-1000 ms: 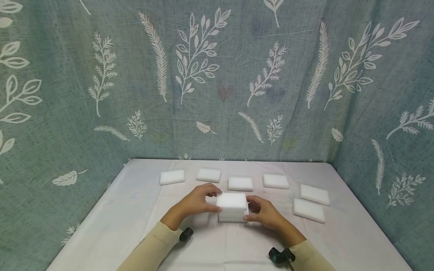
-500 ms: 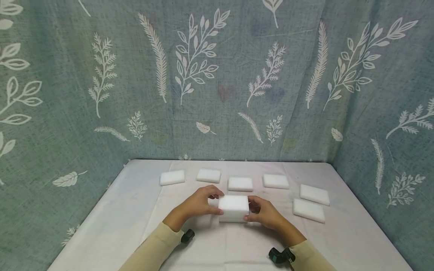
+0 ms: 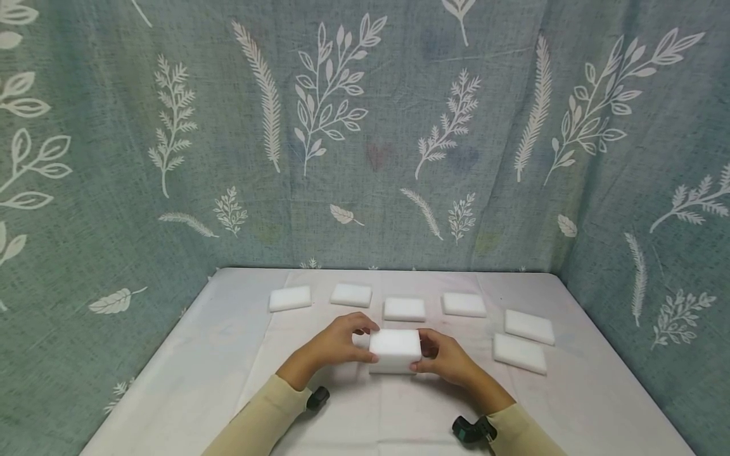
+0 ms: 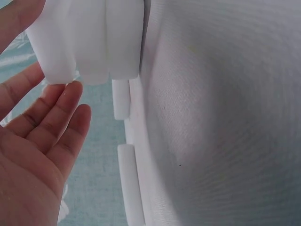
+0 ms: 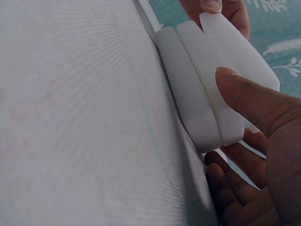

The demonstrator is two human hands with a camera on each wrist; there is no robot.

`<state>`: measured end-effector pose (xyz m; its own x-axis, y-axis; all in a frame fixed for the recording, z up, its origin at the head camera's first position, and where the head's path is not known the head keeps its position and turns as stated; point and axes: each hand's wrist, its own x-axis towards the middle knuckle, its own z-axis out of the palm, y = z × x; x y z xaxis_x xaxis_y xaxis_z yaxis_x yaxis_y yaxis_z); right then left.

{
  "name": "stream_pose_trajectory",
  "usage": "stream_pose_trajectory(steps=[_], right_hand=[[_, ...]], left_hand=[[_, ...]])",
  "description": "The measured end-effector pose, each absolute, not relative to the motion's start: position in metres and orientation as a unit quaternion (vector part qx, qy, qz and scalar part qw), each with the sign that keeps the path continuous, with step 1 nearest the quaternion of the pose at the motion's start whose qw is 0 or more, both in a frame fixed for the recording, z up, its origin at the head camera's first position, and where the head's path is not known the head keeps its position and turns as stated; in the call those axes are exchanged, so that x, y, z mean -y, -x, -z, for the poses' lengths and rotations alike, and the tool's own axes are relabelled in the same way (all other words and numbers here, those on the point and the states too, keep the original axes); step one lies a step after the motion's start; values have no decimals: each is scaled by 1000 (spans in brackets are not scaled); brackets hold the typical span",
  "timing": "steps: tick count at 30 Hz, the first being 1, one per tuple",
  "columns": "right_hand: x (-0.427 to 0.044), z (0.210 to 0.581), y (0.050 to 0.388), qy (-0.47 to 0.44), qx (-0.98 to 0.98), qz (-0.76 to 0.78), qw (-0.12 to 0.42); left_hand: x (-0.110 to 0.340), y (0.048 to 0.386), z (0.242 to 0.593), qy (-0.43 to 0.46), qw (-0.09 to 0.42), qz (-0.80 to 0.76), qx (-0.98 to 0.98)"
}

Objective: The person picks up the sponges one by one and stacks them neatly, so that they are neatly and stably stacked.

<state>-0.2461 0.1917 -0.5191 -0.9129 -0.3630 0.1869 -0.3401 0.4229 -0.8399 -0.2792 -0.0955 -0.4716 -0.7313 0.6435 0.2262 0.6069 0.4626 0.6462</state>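
- Head: we see the left hand (image 3: 345, 342) pinching the left end of the top block (image 3: 395, 342), thumb in front, fingers behind, slightly spread. The right hand (image 3: 447, 360) grips the right end of the stack (image 3: 392, 368). The stack stands mid-worktop (image 3: 593, 411), well apart from the left and right edges. Four loose blocks (image 3: 403, 310) lie in a rough row by the far edge; two more blocks (image 3: 519, 354) sit towards the right edge. Forearms in pale sleeves (image 3: 256, 411) angle inward from the near side.
- Left wrist: we count three blocks in the stack. Thumb and fingertips (image 4: 73, 90) meet on the top one; the other fingers are gently bent, palm to camera.
- Right wrist: we note the thumb on the middle block (image 5: 202, 70), curled fingers at its end. A narrow wedge parts top and middle at the left hand's side.
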Motion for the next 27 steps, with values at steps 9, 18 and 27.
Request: stream_pose_trajectory(steps=[9, 18, 27], right_hand=[[-192, 519, 246, 207, -839, 502, 18], [-191, 518, 245, 204, -832, 516, 23], [-193, 520, 246, 206, -834, 511, 28]], left_hand=[[95, 278, 471, -359, 27, -366, -858], [95, 277, 472, -356, 30, -364, -860], [95, 278, 475, -354, 36, -358, -863]])
